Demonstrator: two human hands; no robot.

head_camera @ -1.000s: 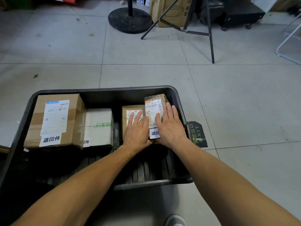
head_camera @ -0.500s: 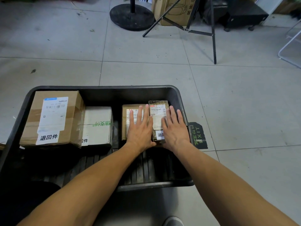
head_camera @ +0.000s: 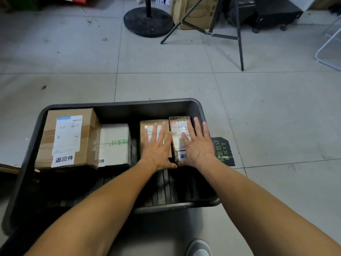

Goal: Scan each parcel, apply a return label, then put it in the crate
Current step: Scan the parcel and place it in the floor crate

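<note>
- Under the right hand (head_camera: 198, 145), flat with fingers straight and spread, lies the small patterned parcel (head_camera: 180, 126); the palm presses on its top and grips nothing.
- Beside it, the left hand (head_camera: 157, 146) is just as flat and open, resting on the plain brown parcel (head_camera: 153, 123), which touches the patterned one along its left side.
- The patterned parcel's long axis runs away from the person, toward the far wall of the crate (head_camera: 120, 105); its return label (head_camera: 182, 156) sits at the near end, half hidden by the right hand.
- It lies in the crate's far right corner, so the right hand is the nearer one, and letting go looks like a simple lift straight up.
- Further left stand a white parcel (head_camera: 115, 143) and a big brown parcel (head_camera: 68, 137), both labelled.
</note>
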